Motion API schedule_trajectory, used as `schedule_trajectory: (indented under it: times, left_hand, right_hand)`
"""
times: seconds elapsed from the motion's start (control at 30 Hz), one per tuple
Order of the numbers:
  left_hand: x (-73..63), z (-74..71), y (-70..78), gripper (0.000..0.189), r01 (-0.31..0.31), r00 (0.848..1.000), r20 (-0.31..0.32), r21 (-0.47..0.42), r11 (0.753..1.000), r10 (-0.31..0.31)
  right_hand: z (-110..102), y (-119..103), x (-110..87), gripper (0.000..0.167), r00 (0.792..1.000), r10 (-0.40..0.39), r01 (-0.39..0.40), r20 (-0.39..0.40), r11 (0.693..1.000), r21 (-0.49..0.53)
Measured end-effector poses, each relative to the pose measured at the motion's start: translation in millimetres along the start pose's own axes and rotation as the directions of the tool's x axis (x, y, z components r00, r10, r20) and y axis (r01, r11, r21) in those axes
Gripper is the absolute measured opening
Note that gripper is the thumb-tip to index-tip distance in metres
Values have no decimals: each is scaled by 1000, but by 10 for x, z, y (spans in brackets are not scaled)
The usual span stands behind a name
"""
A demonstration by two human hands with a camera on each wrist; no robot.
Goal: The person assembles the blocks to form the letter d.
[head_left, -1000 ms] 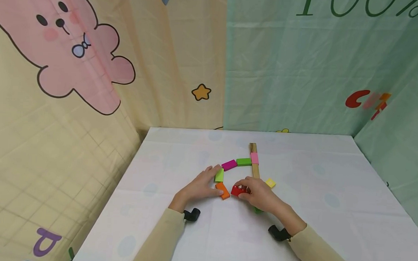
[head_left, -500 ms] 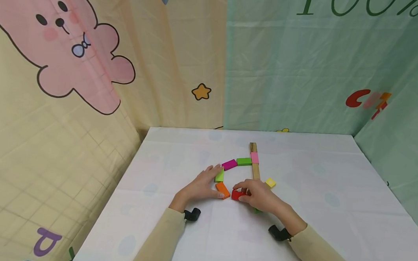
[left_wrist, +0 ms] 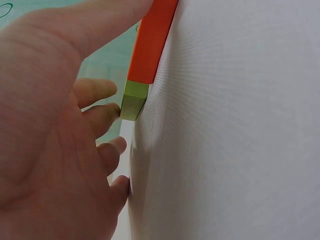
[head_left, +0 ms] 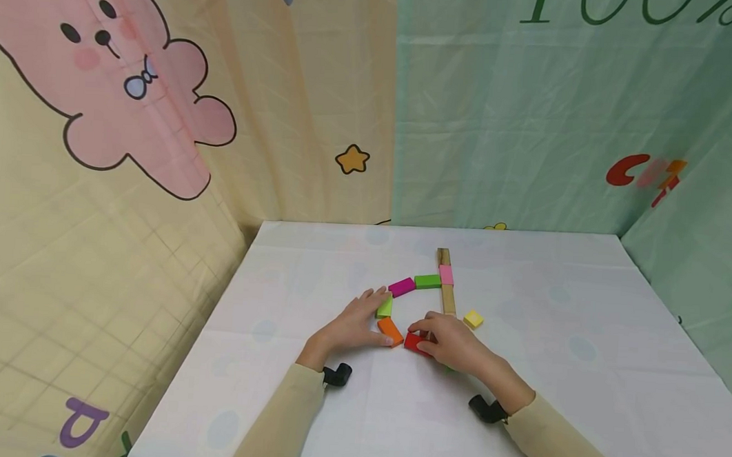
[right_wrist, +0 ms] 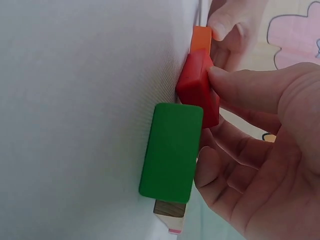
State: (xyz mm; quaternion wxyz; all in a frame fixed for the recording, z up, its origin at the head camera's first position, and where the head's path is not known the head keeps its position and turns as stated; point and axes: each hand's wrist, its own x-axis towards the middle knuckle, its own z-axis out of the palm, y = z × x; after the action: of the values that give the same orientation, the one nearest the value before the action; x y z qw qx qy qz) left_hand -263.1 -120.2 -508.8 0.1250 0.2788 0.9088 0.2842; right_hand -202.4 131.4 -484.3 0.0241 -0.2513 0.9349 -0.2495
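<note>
My right hand [head_left: 456,340] pinches a red block [head_left: 417,344] between thumb and fingers, close to the table. Just left of it lies an orange block [head_left: 389,332], and my left hand [head_left: 351,323] has its thumb against that block's lower end. The left fingers are spread, their tips by a lime-green block [head_left: 384,307]. A magenta block [head_left: 402,288] and a green block [head_left: 428,281] carry on the curve. In the right wrist view, a darker green block [right_wrist: 172,152] stands beside the red one; my right hand mostly hides it in the head view.
Wooden blocks [head_left: 448,299] and a pink block [head_left: 446,275] form a straight line behind my right hand. A yellow block [head_left: 473,320] lies to the right of that line. The white-covered table [head_left: 381,422] meets printed curtains at its back edge.
The red block has shifted slightly toward the front and changed its angle in my right hand. My left hand and the other blocks stay put.
</note>
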Motion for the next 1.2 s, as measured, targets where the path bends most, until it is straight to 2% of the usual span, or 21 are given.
schedule_trajectory:
  times: [0.13, 0.33, 0.6, 1.2]
  left_hand:
    - [6, -3, 6, 102, 3, 1000, 3, 6, 1000, -3]
    - [7, 2, 15, 102, 2, 1000, 5, 6, 1000, -2]
    - [6, 0, 36, 101, 22, 1000, 9, 12, 1000, -22]
    - [3, -4, 30, 102, 16, 1000, 13, 8, 1000, -16]
  right_hand:
    - [6, -16, 9, 27, 1000, -16, 16, -4, 999, -40]
    - [20, -18, 7, 38, 999, -20, 23, 30, 996, -87]
    - [32, -19, -5, 36, 998, -63, 65, 28, 995, -80]
    - [61, 3, 15, 35, 995, -89, 93, 44, 991, -95]
